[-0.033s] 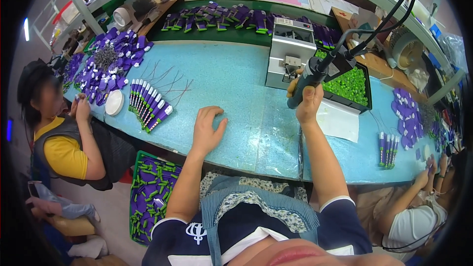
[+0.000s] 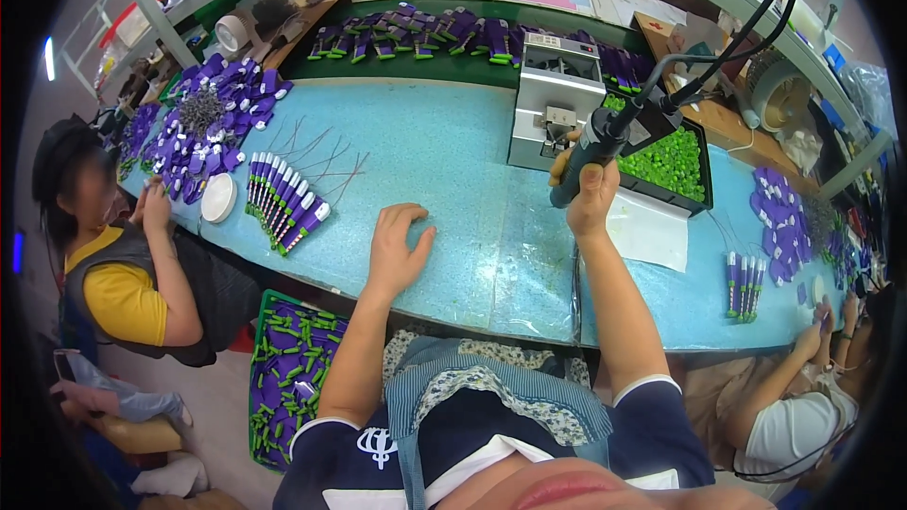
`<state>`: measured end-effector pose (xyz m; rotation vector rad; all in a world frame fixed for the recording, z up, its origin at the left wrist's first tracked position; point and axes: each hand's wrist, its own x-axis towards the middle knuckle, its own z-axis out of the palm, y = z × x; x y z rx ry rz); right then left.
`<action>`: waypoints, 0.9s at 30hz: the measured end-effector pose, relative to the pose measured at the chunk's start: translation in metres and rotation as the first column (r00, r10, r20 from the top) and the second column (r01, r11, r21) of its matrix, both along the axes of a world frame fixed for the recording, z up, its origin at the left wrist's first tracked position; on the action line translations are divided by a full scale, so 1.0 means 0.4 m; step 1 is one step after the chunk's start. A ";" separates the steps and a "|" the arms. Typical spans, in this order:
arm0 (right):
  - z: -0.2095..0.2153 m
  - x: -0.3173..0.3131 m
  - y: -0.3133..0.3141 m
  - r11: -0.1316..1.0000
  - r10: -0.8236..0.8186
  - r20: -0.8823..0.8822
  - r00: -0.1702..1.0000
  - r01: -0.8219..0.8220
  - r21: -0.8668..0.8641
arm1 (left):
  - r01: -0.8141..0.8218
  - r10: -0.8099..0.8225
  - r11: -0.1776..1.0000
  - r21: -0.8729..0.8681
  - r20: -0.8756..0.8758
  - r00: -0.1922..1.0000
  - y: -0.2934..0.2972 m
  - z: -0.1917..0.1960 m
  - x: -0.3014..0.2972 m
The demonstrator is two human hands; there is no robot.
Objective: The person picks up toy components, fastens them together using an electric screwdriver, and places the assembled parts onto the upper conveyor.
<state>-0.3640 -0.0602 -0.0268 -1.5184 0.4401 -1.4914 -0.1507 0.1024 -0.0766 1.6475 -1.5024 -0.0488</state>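
My right hand (image 2: 592, 191) is wrapped around a dark, corded electric screwdriver (image 2: 593, 153), held up in front of a silver machine (image 2: 557, 104). The tool's tip is hidden from me. Spread flat on the blue table mat (image 2: 444, 146), my left hand (image 2: 400, 247) has its fingers apart and nothing in it. Farther left lies a fanned row of purple-and-green sticks (image 2: 282, 206) with white ends and thin wires. Behind my right hand a black tray (image 2: 707, 165) is filled with small green parts (image 2: 666, 165). A white sheet (image 2: 650, 234) lies beside my right forearm.
Purple pieces are heaped at the left (image 2: 203, 118), near a white bowl (image 2: 219, 198). More purple-and-green pieces (image 2: 416, 33) line the back ledge. A green crate (image 2: 269, 297) stands below on the left. Co-workers sit on both sides. Black cables (image 2: 727, 47) hang at the right.
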 end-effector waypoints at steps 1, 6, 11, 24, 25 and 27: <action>0.001 0.000 0.002 1.000 -0.001 0.002 1.000 0.001 0.003 | 0.003 -0.003 1.000 0.002 -0.003 1.000 0.002 0.002 0.000; 0.007 0.000 0.003 1.000 -0.016 0.008 1.000 0.016 0.007 | -0.004 0.005 1.000 -0.020 0.019 1.000 0.003 0.002 -0.002; 0.007 -0.003 0.002 1.000 -0.007 -0.020 1.000 0.007 0.005 | 0.000 0.000 1.000 -0.009 0.018 1.000 0.004 0.010 -0.005; 0.009 0.003 -0.001 1.000 -0.011 0.004 1.000 0.011 0.009 | -0.001 0.001 1.000 -0.003 0.018 1.000 0.002 0.011 0.000; 0.011 0.003 0.002 1.000 -0.016 -0.001 1.000 0.016 0.024 | 0.000 0.000 1.000 0.001 0.016 1.000 0.005 0.010 -0.001; 0.001 0.000 0.000 1.000 -0.016 0.003 1.000 0.016 0.013 | -0.001 0.002 1.000 -0.031 0.037 0.999 -0.001 0.011 0.002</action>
